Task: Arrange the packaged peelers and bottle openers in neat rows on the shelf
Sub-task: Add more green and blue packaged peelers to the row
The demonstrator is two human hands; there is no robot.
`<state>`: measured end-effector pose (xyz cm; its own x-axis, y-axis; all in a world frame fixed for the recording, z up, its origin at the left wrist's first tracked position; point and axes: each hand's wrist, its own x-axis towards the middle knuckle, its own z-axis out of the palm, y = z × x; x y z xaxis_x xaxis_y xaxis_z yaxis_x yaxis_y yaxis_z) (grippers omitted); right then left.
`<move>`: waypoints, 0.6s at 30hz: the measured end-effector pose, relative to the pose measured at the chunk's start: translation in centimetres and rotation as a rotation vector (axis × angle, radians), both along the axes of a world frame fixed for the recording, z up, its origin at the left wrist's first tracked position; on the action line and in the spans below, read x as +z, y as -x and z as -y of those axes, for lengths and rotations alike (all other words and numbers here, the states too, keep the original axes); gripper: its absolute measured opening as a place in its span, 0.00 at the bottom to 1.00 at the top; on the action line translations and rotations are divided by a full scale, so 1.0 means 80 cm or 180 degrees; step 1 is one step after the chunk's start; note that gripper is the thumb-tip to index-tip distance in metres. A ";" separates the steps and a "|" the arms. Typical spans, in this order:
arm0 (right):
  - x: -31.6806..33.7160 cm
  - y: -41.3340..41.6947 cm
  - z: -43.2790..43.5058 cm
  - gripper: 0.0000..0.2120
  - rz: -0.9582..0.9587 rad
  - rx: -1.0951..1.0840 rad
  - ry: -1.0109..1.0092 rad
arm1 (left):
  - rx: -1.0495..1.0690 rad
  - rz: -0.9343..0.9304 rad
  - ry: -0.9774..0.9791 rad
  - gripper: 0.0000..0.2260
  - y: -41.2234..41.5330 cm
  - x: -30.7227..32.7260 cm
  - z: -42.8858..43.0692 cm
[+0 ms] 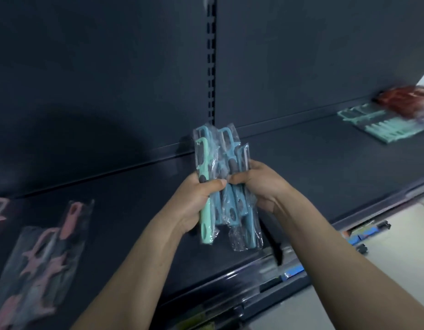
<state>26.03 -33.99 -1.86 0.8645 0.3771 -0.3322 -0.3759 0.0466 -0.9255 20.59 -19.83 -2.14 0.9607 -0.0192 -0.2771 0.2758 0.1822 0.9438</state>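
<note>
Pink packaged peelers lay blurred on the dark shelf at left. Left hand and right hand — fingers curled tight — gripped a bundle of teal peelers above the shelf, long axes upright, blades uppermost. Mint packs and red packs lay far right.

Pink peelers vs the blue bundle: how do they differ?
The pink peelers lie flat on the shelf; the blue bundle is held upright. The pink peelers are untouched; the left hand and right hand grip the blue bundle. Colour: pink versus blue with one mint. Both are in clear plastic bags.
</note>
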 end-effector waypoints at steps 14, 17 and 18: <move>0.013 -0.105 0.199 0.08 -0.0231 -0.0038 0.0002 | 0.0411 -0.0373 -0.0391 0.14 -0.100 0.002 0.203; 0.010 -0.122 0.206 0.10 -0.0154 -0.0124 0.0101 | 0.0356 -0.0367 -0.0143 0.13 -0.124 -0.001 0.211; 0.008 -0.128 0.208 0.10 -0.0134 -0.0209 0.0136 | 0.0290 -0.0358 -0.0030 0.13 -0.133 -0.003 0.214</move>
<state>36.30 -50.60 -1.19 0.8719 0.3046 -0.3833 -0.4119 0.0333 -0.9106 31.23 -36.96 -2.35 0.9212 0.0697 -0.3829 0.3628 0.2026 0.9096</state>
